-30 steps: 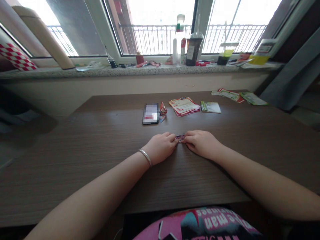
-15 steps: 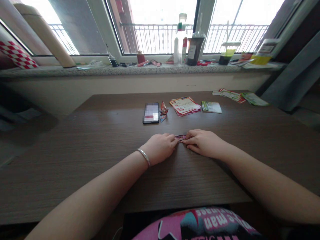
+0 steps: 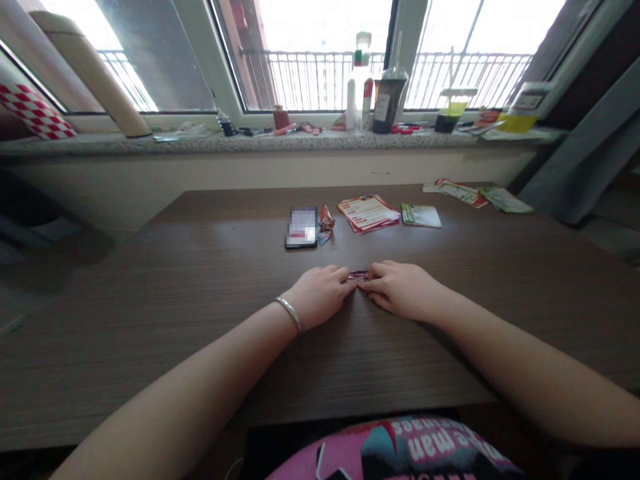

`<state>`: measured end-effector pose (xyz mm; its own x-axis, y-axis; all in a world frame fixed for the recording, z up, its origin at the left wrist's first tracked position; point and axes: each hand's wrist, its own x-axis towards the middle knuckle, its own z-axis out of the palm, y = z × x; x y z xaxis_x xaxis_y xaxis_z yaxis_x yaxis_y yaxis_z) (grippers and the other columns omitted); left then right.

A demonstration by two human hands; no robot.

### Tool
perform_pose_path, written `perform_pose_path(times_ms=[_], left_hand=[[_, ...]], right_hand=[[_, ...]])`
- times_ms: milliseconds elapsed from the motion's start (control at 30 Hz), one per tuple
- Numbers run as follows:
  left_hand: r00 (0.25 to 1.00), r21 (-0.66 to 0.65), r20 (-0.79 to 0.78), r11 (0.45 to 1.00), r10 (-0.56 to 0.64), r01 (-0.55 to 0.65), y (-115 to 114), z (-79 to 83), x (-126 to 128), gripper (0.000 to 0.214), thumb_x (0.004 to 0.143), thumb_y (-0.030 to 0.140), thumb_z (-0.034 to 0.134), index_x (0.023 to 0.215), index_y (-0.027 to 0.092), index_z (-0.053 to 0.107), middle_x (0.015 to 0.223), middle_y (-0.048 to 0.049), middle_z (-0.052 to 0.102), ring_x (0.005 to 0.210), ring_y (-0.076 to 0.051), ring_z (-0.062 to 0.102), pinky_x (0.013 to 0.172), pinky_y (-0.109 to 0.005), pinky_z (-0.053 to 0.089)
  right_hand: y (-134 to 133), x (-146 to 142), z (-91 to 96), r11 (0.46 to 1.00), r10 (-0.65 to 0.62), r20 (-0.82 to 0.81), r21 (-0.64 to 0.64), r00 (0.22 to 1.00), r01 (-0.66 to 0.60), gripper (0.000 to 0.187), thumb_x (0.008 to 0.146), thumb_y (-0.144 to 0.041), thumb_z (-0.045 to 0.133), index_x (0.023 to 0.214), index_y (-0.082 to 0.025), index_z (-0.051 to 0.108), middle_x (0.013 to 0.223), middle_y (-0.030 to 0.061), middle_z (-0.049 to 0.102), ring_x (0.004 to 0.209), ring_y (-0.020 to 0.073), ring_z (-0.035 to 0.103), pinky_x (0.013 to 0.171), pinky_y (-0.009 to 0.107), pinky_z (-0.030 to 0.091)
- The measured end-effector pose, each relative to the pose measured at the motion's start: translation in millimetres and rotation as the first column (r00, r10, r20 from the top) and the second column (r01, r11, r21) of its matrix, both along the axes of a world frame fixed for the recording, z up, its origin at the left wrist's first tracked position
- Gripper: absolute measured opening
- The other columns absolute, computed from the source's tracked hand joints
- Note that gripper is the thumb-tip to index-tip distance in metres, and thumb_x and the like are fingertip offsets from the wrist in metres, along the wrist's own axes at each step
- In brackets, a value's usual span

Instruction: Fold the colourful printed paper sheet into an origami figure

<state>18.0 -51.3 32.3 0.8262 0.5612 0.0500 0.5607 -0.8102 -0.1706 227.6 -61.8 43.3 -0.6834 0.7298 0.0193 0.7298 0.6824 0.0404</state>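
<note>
A small folded piece of printed paper [image 3: 359, 274], pink and dark, lies on the brown wooden table [image 3: 200, 300], pinched from both sides. My left hand [image 3: 323, 295], a silver bangle on its wrist, has its fingers closed on the paper's left end. Fingers of my right hand [image 3: 403, 288] are closed on the right end. Both hands rest on the table top and hide most of the paper.
Behind the hands lie a black phone [image 3: 301, 227], a folded paper figure [image 3: 325, 222], a stack of red leaflets [image 3: 369, 213] and a green leaflet [image 3: 421, 215]. More leaflets [image 3: 475, 194] sit at the far right. Bottles and cups [image 3: 373, 93] stand on the windowsill.
The right hand has crept slightly left, covering more of the paper. The left hand stays where it was.
</note>
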Motion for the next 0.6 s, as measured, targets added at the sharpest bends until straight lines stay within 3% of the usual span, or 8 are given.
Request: perform_pose_path(times_ms=[200,433,600], left_hand=[[1.000,-0.014,-0.011,1.000,0.015,-0.015,1,4.5,-2,0.027,0.090,0.021,0.046,0.110,0.018,0.063,0.094,-0.0087,0.059,0.083,-0.019,0.057,0.072,-0.029,0.047],[0.998,-0.056,-0.055,0.997,0.041,-0.044,4,12.2,-8,0.030,0.092,0.027,0.041,0.092,0.019,0.070,0.085,-0.0069,0.061,0.076,-0.018,0.060,0.070,-0.030,0.047],[0.999,-0.033,0.003,0.999,0.039,-0.039,4,7.1,-8,0.027,0.090,0.026,0.044,0.093,0.017,0.070,0.100,-0.0085,0.062,0.082,-0.018,0.061,0.073,-0.030,0.049]], right_hand=[[9,6,-6.2,0.999,0.027,-0.078,-0.028,0.997,-0.029,0.027,0.088,-0.032,0.050,0.105,-0.029,0.070,0.096,0.0060,0.064,0.090,0.0188,0.057,0.074,0.027,0.041],[10,11,-12.7,0.999,0.029,-0.108,-0.020,0.994,-0.032,0.027,0.090,-0.031,0.047,0.103,-0.028,0.070,0.098,0.0044,0.066,0.089,0.0178,0.058,0.075,0.028,0.041],[10,7,-19.1,1.000,0.002,-0.130,0.031,0.991,0.003,0.027,0.091,-0.032,0.045,0.097,-0.025,0.070,0.097,0.0045,0.065,0.088,0.0177,0.057,0.073,0.028,0.040]])
